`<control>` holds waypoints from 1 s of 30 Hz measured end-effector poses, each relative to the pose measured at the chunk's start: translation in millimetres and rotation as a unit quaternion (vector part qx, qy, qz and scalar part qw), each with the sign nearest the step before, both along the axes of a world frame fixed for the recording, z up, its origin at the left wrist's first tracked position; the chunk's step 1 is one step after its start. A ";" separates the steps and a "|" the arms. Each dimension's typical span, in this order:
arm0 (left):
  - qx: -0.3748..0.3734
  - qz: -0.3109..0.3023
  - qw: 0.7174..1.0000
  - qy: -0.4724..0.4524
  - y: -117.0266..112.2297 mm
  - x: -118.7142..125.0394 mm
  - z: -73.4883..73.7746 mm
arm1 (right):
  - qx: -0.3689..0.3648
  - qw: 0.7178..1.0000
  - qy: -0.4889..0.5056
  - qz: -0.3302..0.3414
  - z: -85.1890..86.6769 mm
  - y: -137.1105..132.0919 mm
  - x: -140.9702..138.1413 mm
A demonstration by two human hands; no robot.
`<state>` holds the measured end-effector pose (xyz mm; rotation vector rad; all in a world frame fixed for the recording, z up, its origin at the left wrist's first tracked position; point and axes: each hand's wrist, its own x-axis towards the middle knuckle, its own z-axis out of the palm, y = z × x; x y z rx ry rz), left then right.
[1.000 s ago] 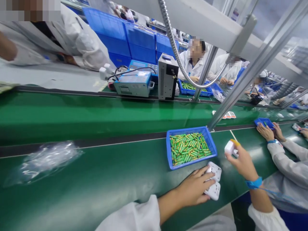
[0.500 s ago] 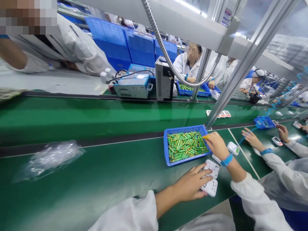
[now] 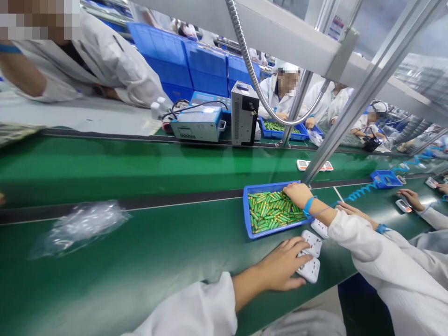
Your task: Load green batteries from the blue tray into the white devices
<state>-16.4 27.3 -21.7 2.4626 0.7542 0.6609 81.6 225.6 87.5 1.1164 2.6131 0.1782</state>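
Note:
My left hand [image 3: 285, 263] lies with fingers stretched and thumb apart across two white plastic device housings [image 3: 312, 243], which lie side by side on the green bench. My right hand [image 3: 297, 193] reaches over the right end of a blue tray [image 3: 247, 217] full of small green batteries [image 3: 271, 212]. Its fingers curl down together at the batteries. Whatever they pinch is hidden from this angle. Below my right wrist, another white housing [image 3: 320, 228] lies beside the tray, partly covered by my forearm.
A clear plastic bag [image 3: 84, 226] lies on the bench at left. Beyond runs a green conveyor [image 3: 140, 163] carrying several white-and-orange devices [image 3: 303, 164]. A slanted metal post [image 3: 336, 126] rises behind the tray. At right are a co-worker's hand [image 3: 359, 212] and a coiled blue cord [image 3: 364, 191].
My right hand has moved left and down over the batteries; the orange thing at its fingertips no longer shows. My left hand stays on the housings. The view has shifted slightly.

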 end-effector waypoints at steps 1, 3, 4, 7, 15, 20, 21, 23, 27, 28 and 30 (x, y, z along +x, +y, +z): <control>-0.002 0.001 1.000 0.001 0.2 0.4 -0.8 | 0.002 1.000 0.003 -0.006 5.2 -1.4 -0.1; -0.006 0.002 1.000 -0.001 0.3 1.1 -2.5 | 0.007 0.999 0.038 -0.018 17.7 -8.9 7.0; -0.007 0.000 1.000 -0.003 0.3 1.2 -3.1 | 0.008 0.996 0.083 -0.025 23.9 -16.1 15.5; -0.006 -0.014 1.000 -0.018 -0.3 0.7 -2.7 | -0.001 0.948 0.312 -0.060 33.5 -55.6 60.1; -0.075 0.040 0.996 -0.038 -16.9 9.4 -2.1 | -0.121 0.761 0.567 -0.290 -47.9 -204.5 171.1; -0.077 0.049 0.995 -0.048 -16.0 5.1 -1.3 | -0.149 0.672 0.629 -0.362 -78.3 -229.6 169.8; -0.068 0.024 0.996 -0.042 -13.5 1.9 1.5 | -0.148 0.658 0.640 -0.368 -78.2 -229.6 168.5; -0.053 -0.014 0.998 -0.027 -11.0 -3.6 9.6 | -0.160 0.631 0.659 -0.378 -76.7 -229.0 167.1; -0.059 0.085 0.994 -0.024 -26.2 -0.8 23.7 | -0.230 0.558 0.692 -0.395 -81.1 -235.7 163.0; -0.065 0.117 0.991 -0.015 -32.3 2.4 24.4 | -0.244 0.539 0.699 -0.401 -83.7 -239.6 160.5; -0.067 0.143 0.987 0.019 -41.1 7.3 22.7 | -0.262 0.509 0.708 -0.412 -88.5 -248.5 154.0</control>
